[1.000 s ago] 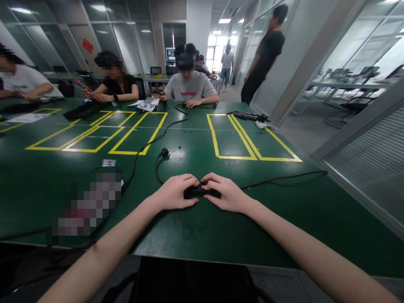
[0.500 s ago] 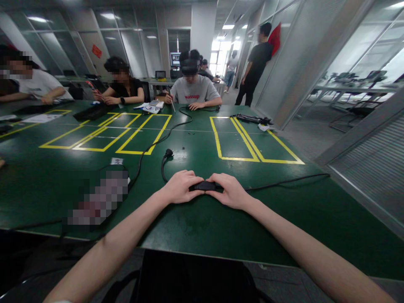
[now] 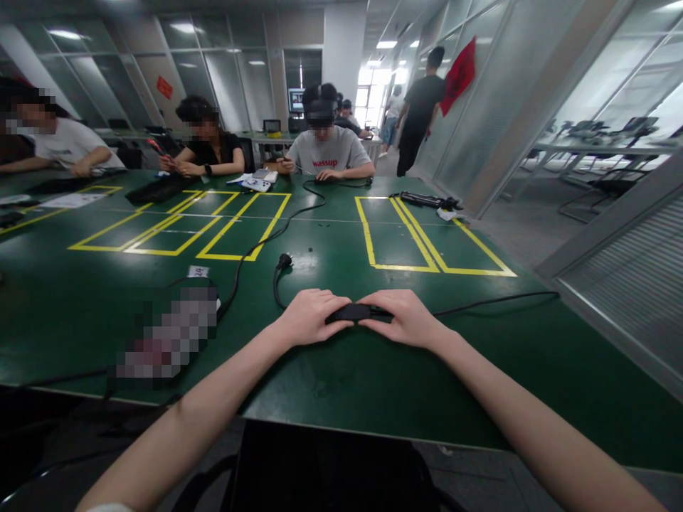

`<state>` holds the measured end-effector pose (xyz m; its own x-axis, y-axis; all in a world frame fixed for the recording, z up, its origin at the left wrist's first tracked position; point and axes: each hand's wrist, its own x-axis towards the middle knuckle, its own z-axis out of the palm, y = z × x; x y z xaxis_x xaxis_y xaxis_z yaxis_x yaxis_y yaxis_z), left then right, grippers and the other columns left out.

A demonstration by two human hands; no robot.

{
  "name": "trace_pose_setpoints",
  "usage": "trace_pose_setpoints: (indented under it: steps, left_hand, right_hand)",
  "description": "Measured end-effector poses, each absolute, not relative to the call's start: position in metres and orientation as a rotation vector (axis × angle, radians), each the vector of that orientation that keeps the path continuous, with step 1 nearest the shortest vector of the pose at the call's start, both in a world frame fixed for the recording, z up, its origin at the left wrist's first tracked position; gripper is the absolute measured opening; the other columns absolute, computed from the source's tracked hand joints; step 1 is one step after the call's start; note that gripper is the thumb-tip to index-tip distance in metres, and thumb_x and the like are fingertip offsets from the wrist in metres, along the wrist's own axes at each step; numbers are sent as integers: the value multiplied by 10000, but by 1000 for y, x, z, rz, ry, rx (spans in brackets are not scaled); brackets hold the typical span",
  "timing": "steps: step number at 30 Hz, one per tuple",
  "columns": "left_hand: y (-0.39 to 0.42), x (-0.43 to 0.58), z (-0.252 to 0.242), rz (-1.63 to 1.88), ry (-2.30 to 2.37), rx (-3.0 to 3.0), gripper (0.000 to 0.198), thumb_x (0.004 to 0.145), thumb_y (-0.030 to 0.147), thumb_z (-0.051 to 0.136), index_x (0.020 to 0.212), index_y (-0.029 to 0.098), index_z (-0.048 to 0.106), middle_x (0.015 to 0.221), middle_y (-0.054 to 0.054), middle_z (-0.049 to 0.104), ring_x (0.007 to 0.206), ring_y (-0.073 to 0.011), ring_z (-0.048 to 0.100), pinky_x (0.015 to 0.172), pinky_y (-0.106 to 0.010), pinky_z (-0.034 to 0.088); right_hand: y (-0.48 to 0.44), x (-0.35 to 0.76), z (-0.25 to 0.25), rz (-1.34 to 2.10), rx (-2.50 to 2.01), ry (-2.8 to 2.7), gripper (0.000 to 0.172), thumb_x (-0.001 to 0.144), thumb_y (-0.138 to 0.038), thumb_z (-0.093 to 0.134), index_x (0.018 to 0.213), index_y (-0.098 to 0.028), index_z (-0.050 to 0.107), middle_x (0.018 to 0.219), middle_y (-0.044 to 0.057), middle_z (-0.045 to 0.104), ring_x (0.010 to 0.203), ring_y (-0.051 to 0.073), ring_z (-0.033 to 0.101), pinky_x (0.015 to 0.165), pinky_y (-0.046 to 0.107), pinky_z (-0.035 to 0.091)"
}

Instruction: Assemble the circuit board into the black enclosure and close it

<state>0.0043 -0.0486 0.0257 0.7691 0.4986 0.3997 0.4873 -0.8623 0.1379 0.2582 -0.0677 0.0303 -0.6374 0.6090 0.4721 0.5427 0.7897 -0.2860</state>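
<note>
fingers of the left hand (image 3: 308, 316) and right hand (image 3: 404, 318) are curled narrowly around a black adapter (image 3: 352, 312) held between them on the green table (image 3: 331, 384), its plug (image 3: 284, 261) lying at eleven o'clock.

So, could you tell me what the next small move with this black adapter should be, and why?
Probably lift it slightly off the table. Both the left hand and right hand pinch the black adapter from either end while it sits low on the green surface, cables trailing out.
</note>
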Motion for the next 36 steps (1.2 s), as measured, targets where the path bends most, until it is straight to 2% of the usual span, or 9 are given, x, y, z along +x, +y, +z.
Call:
trace_pose_setpoints:
  steps: [5,9,13,18,21,23,29,33,36]
  left_hand:
    - [-50,10,18,688,919,2941,346,1000,423,579,1208,157,656,1005,-92,766,888,-223,720,804,-333,535]
    - [-49,15,15,695,796,3078,297,1024,370,533,1185,154,655,1083,-105,771,956,-235,707,884,-381,520]
    - [-49,19,15,727,696,3161,332,1052,377,471,1211,150,653,1182,-117,756,1026,-243,684,948,-413,505]
    - [-50,25,11,737,890,3068,383,1023,338,535,1371,185,585,1310,-122,707,1191,-264,629,1012,-433,489]
    - [-51,28,8,784,995,3019,528,981,227,562,1499,192,470,1518,-141,551,1369,-279,520,1103,-458,440]
    - [-51,28,7,795,973,3011,543,971,200,554,1507,183,464,1562,-149,496,1422,-281,472,1143,-471,412]
    - [-46,23,6,844,976,2901,328,994,274,550,1294,210,664,1341,-105,682,1278,-263,588,1102,-473,459]
    - [-44,22,8,795,1008,2842,242,983,281,580,1158,204,727,1218,-85,737,1199,-249,625,1076,-457,477]
    - [-45,23,9,746,1012,2825,219,978,278,593,1120,193,738,1172,-78,753,1154,-244,642,1048,-447,490]
  right_hand:
    - [-68,257,29,136,-891,-2408,255,961,-400,641,1089,-198,731,991,109,788,863,243,744,778,347,559]
    - [-66,257,33,613,-1048,-2312,285,878,-459,727,1003,-206,690,878,37,753,762,190,698,688,295,532]
    - [-67,256,36,1113,-1038,-2088,387,792,-503,793,840,-202,554,737,-20,652,669,145,646,604,255,513]
    - [-61,255,30,1373,-1147,-1803,513,704,-557,846,786,-219,468,669,-54,636,417,85,539,389,208,411]
    - [-45,270,24,1314,-1258,-1500,575,620,-590,883,753,-222,462,678,-21,700,329,64,459,301,192,316]
    - [-31,288,23,1179,-1292,-1227,582,611,-581,888,714,-227,437,678,7,725,332,64,454,293,188,311]
    - [-7,346,28,649,-1178,-709,592,664,-584,803,724,-252,317,741,1,731,349,60,414,310,195,317]
    - [-10,367,23,219,-1426,-808,520,663,-617,771,755,-261,403,732,-1,675,392,118,499,364,259,378]
    - [-15,377,13,163,-1733,-1065,472,636,-601,788,729,-247,490,672,7,649,404,154,530,412,290,398]
